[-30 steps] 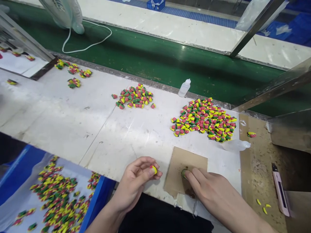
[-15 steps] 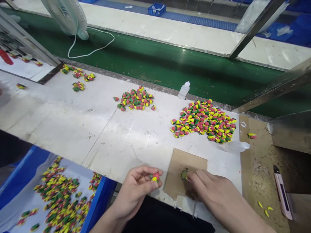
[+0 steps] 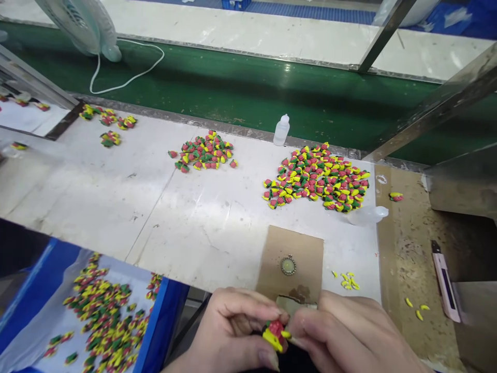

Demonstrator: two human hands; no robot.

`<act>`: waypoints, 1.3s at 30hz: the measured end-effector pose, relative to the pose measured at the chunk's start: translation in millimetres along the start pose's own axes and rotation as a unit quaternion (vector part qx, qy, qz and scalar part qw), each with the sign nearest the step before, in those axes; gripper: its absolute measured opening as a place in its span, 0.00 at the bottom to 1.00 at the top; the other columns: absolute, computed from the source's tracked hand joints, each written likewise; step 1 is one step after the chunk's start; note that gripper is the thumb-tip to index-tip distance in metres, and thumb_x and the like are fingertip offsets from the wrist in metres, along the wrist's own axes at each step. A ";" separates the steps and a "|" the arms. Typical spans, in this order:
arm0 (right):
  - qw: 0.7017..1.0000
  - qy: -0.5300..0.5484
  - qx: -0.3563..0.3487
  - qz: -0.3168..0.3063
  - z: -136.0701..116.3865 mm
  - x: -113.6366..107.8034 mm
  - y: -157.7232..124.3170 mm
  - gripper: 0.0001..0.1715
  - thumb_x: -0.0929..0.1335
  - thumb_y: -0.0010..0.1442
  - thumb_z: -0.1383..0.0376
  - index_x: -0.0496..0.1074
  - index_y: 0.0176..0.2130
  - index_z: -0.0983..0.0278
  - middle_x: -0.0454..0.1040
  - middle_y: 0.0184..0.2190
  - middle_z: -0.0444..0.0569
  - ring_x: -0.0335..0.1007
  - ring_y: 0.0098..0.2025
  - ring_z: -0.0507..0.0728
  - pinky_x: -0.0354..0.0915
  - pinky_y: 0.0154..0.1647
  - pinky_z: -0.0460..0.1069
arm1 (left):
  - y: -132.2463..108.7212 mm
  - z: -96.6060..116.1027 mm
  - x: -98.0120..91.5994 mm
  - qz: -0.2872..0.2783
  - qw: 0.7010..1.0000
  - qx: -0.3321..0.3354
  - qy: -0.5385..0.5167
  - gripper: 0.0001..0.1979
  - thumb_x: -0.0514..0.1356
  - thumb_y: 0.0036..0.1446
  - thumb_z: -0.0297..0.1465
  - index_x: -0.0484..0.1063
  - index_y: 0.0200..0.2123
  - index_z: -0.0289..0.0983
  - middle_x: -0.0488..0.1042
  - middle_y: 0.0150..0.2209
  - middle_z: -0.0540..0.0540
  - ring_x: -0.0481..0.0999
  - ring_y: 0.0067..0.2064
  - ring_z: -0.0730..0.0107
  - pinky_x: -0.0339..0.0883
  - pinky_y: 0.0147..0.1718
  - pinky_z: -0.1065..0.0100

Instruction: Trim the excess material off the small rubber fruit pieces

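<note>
My left hand (image 3: 233, 331) and my right hand (image 3: 349, 336) meet at the bottom edge, below the table's front. Together they pinch one small red, yellow and green piece (image 3: 275, 333) between their fingertips. Just beyond them lies a brown cardboard square (image 3: 306, 248) with a small round metal-rimmed cap (image 3: 288, 266) on it. A few loose yellow bits (image 3: 347, 280) lie to the right of the cardboard. A large heap of the same coloured pieces (image 3: 316, 177) sits further back on the white table (image 3: 155, 207).
A smaller heap (image 3: 202, 153) lies at the back centre, with scattered pieces (image 3: 106, 122) at far left. Two squeeze bottles: one upright (image 3: 281, 129), one lying (image 3: 367, 214). A blue bin (image 3: 93, 311) of pieces stands lower left. A pink knife (image 3: 446, 282) lies right. A green conveyor belt (image 3: 252, 98) runs behind.
My right hand left the round cap on the cardboard and came down to my left hand. Both now pinch the coloured piece together. The cap lies uncovered.
</note>
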State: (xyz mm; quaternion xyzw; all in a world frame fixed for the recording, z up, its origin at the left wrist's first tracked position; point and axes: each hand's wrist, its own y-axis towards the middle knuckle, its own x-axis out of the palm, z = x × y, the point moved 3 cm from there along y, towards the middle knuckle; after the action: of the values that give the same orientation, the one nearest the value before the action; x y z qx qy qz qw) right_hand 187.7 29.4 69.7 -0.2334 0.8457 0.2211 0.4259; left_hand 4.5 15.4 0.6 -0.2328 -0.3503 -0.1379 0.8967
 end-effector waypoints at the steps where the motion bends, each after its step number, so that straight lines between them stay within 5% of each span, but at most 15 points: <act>1: 1.000 -0.003 -0.004 -0.001 0.8 0.5 -1.3 0.20 0.55 0.82 0.63 0.70 0.41 0.56 0.74 0.23 0.37 0.72 0.21 0.50 0.62 0.21 0.46 | 0.2 -1.8 0.2 0.000 1.000 0.006 -0.004 0.15 0.81 0.48 0.29 0.90 0.39 0.50 0.90 0.40 0.45 0.89 0.34 0.64 0.84 0.36 0.68; 9: 1.000 -0.008 -0.013 -0.011 1.6 0.8 -3.6 0.21 0.55 0.82 0.63 0.70 0.42 0.57 0.69 0.22 0.36 0.68 0.20 0.50 0.58 0.20 0.48 | -1.9 -0.8 1.7 -0.001 1.000 -0.023 0.017 0.15 0.80 0.50 0.29 0.90 0.41 0.50 0.89 0.41 0.46 0.88 0.36 0.66 0.83 0.39 0.69; 16: 1.000 -0.009 -0.005 -0.008 3.8 2.4 -9.9 0.21 0.55 0.82 0.63 0.71 0.42 0.57 0.72 0.23 0.37 0.69 0.20 0.50 0.58 0.20 0.49 | -5.5 -4.2 4.9 0.052 0.997 -0.048 0.017 0.14 0.82 0.47 0.34 0.90 0.39 0.44 0.89 0.38 0.42 0.88 0.34 0.61 0.84 0.36 0.64; 26: 0.999 -0.015 0.002 -0.032 5.5 -0.3 -11.3 0.21 0.54 0.83 0.62 0.69 0.42 0.57 0.75 0.26 0.39 0.74 0.23 0.51 0.62 0.22 0.47 | 2.4 11.2 5.2 -0.007 0.987 0.071 0.141 0.12 0.79 0.53 0.30 0.90 0.42 0.47 0.89 0.39 0.44 0.88 0.39 0.67 0.80 0.38 0.75; 35: 0.999 0.015 0.016 -0.040 6.4 -2.7 -14.8 0.20 0.54 0.82 0.62 0.70 0.46 0.57 0.78 0.30 0.41 0.77 0.28 0.52 0.67 0.27 0.46 | -1.9 -6.4 5.1 -0.011 0.998 -0.046 -0.032 0.18 0.79 0.53 0.27 0.87 0.46 0.49 0.91 0.41 0.49 0.89 0.36 0.73 0.81 0.38 0.79; 39: 0.999 0.019 0.015 -0.023 4.5 -1.4 -15.3 0.21 0.53 0.83 0.61 0.70 0.45 0.56 0.77 0.28 0.39 0.76 0.26 0.50 0.64 0.26 0.46 | 4.4 -6.5 10.8 -0.045 0.996 -0.038 -0.065 0.12 0.78 0.54 0.26 0.87 0.42 0.45 0.91 0.39 0.50 0.90 0.37 0.75 0.79 0.38 0.82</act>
State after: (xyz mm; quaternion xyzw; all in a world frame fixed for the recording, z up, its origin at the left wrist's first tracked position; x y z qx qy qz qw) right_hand 200.2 20.1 65.7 -0.2504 0.8512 0.1946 0.4182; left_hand 17.7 14.9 2.5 -0.2596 -0.4120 -0.1759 0.8555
